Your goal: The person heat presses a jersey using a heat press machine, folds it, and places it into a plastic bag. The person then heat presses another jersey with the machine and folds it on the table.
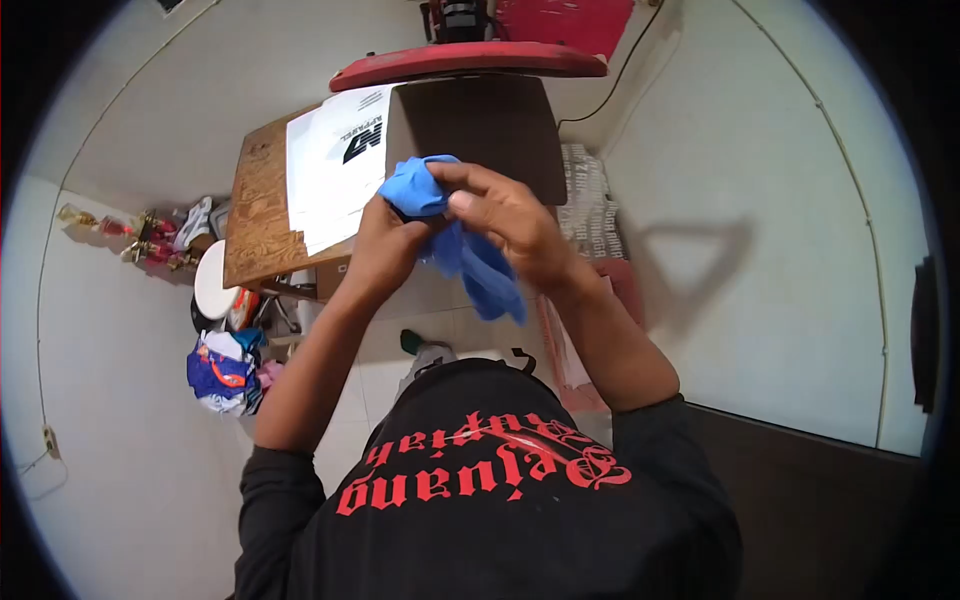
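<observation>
A blue cloth (415,188) is bunched up between my two hands, and its loose end hangs down toward the floor. My left hand (385,245) grips the bunch from below and on the left, its fingers partly hidden behind the cloth. On the right side, my right hand (505,215) pinches the cloth with thumb and fingers. Both hands are in the air in front of the near edge of a wooden table (262,200). Just beyond them on the table lie white printed sheets (335,160) beside a dark board (490,130).
A red curved panel (470,62) stands at the back. Right of the table are a patterned sack (590,200) and a pinkish box (620,290). At left are a white round stool (215,282), a pile of clothes (222,372) and red trophies (150,235).
</observation>
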### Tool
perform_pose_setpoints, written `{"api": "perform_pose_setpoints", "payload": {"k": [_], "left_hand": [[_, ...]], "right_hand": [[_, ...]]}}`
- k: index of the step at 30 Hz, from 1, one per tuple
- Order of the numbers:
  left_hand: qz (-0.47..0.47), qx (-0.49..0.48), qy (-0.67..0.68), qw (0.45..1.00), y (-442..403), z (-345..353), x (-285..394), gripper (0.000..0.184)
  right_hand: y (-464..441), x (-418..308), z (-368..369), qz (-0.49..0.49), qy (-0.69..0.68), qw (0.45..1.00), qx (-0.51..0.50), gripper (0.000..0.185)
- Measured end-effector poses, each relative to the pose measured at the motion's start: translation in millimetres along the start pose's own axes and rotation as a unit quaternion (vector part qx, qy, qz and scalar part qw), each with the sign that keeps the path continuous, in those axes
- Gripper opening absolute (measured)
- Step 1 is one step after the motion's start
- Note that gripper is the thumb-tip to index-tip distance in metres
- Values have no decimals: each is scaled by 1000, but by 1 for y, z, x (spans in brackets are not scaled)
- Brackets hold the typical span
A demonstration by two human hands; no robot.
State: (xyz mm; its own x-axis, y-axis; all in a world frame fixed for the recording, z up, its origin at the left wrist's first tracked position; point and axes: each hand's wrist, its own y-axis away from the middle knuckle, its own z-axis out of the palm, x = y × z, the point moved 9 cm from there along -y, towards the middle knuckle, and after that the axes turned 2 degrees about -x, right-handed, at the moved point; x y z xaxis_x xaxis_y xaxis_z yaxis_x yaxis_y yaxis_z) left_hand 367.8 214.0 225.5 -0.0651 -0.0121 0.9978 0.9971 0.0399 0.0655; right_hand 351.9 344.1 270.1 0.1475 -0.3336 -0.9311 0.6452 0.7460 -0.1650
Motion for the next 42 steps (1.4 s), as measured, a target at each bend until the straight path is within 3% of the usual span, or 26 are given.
{"api": "perform_pose_setpoints", "payload": {"k": [3, 4, 6, 8, 9, 10, 13, 14, 16, 19, 22, 23, 26, 29, 31, 33, 35, 38, 40, 42], "left_hand": [[85, -8, -54, 995, 2, -6, 32, 39], [103, -13, -66, 992, 4, -9, 47, 39], [54, -92, -87, 990, 5, -12, 65, 34], [57, -165, -125, 977, 5, -7, 97, 30], [81, -204, -140, 965, 2, -4, 114, 28], [106, -243, -155, 952, 3, 1, 129, 27], [166, -258, -171, 936, 8, 13, 169, 27], [178, -251, -184, 933, 7, 10, 177, 30], [181, -178, -239, 937, 1, -12, 182, 37], [212, -55, -411, 885, -4, -36, 198, 46], [240, -40, -371, 896, -11, -80, 202, 50], [254, 46, -358, 897, -1, -87, 203, 49], [242, 70, -362, 897, -7, -107, 184, 43], [203, 127, -408, 881, -26, -120, 173, 38], [196, 161, -441, 861, -34, -130, 166, 37], [161, 153, -265, 938, -46, -145, 152, 37], [104, 150, -143, 973, -48, -143, 132, 35], [111, 181, -116, 970, -43, -135, 140, 33], [160, 124, -174, 964, -41, -128, 151, 33], [207, 73, -282, 934, -33, -113, 166, 34]], "right_hand": [[12, -29, -49, -72, 174, 973, 132, 29], [18, -30, -70, -61, 155, 970, 177, 30], [19, -33, -95, -93, 224, 952, 188, 39], [6, -4, -99, -105, 307, 939, 116, 57], [0, 22, -99, -25, 251, 966, 64, 73], [-4, 32, -88, -31, 256, 965, 46, 78], [5, 52, -54, 10, 343, 939, -14, 74], [7, 59, -42, 34, 311, 948, -62, 73], [11, 81, -38, 47, 271, 956, -104, 49], [37, 62, -75, 143, 309, 940, 3, 33], [57, 28, -121, 33, 372, 922, 105, 23], [67, -4, -124, -30, 397, 907, 136, 20], [84, -21, -144, 19, 368, 918, 146, 14], [75, -43, -146, 64, 423, 898, 108, 15], [70, -64, -158, 44, 419, 897, 136, 19], [62, -90, -156, 9, 381, 909, 170, 31], [62, -102, -147, 10, 411, 902, 128, 40], [59, -119, -133, 49, 483, 872, 63, 44], [57, -120, -132, 85, 503, 859, 39, 41], [62, -138, -141, 66, 503, 854, 115, 27]]}}
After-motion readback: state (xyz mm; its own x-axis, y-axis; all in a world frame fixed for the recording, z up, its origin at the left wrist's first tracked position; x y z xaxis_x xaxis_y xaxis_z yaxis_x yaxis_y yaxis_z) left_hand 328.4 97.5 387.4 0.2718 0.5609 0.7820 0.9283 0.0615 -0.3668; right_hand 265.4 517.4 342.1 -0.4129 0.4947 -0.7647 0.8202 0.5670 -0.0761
